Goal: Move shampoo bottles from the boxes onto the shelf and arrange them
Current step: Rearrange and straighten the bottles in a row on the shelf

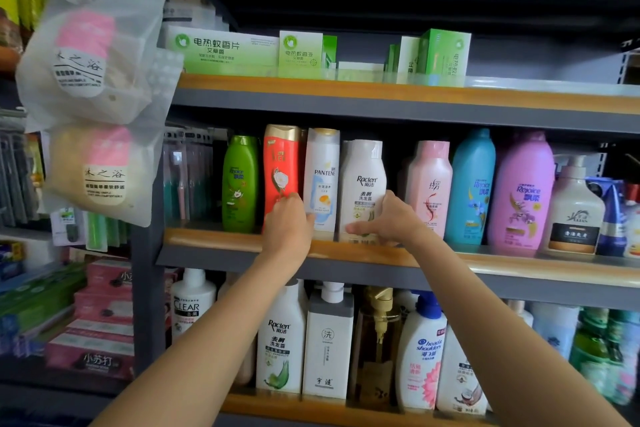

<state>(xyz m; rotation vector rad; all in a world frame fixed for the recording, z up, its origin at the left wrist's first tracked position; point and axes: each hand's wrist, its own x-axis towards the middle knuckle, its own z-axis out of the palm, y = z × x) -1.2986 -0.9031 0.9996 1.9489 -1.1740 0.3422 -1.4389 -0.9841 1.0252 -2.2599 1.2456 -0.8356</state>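
Right now both hands are up at the middle shelf (221, 242), and what matters is how each sits against an upright bottle. The right hand (388, 218) has its fingers (360, 228) curled round the lower part of the white Raclen bottle (363, 184), thumb side across the front and the palm on the bottle's right flank, so the bottle lies directly ahead of and slightly left of that hand, its long axis vertical and its base at the shelf's front lip. The left hand (287, 222) is curled against the lower front of the red bottle (281, 170), apparently gripping it, with its knuckles just beside the white Pantene bottle (322, 180), which stands between the two hands. Both held bottles look upright, labels facing out, in a row with a green bottle (240, 184) on the far left and a pink bottle (429, 184) to the right. A gap separates the Raclen bottle from the pink one, so my reading is that the next nudge would be sideways or straight back along the shelf; the right hand is clearly the nearer one for that. Whether either bottle is lifted clear of the shelf cannot be told.
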